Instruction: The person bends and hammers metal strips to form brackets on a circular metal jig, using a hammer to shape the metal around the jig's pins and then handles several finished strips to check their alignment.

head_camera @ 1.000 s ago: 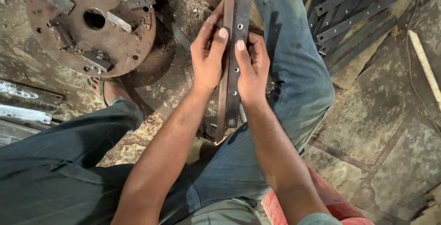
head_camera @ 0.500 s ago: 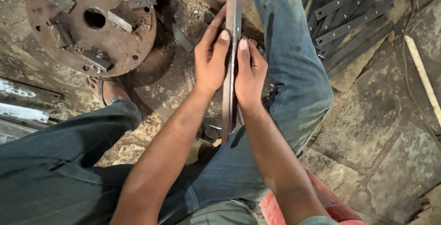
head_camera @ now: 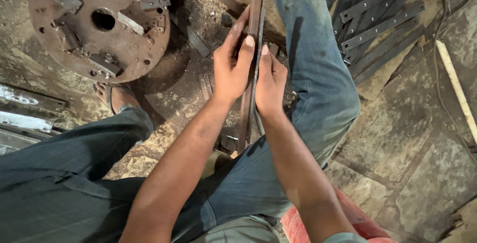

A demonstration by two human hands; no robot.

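You have the long metal bar (head_camera: pixel 251 64) pressed between both palms, and it now stands on its thin edge. A second ago its drilled flat face looked up at you; half a second ago it was already turning; now only the narrow edge shows, so the holes are out of sight. The bar runs from 12 o'clock, where it leaves the top of the view, down to about 6 o'clock of your hands, ending near a small dark fixture (head_camera: pixel 226 142) on the floor between your legs; how it sits there I cannot tell.

Your left hand (head_camera: pixel 229 64) lies flat against the bar's left side, fingers stretched upward, thumb along the edge. Your right hand (head_camera: pixel 270 81) mirrors it on the right side, fingers straight, not curled round. So both hands are closed on the bar as a clamp rather than a fist grip.

Judging by the turn, you are sighting or aligning the strip edge-on, and the flat face is no longer the working side.

At 10 o'clock lies the rusty round plate (head_camera: pixel 99 22). At 2 o'clock sits a stack of similar drilled strips (head_camera: pixel 382 17), well apart from your hands. Your right knee (head_camera: pixel 323 89) is just beside the bar.
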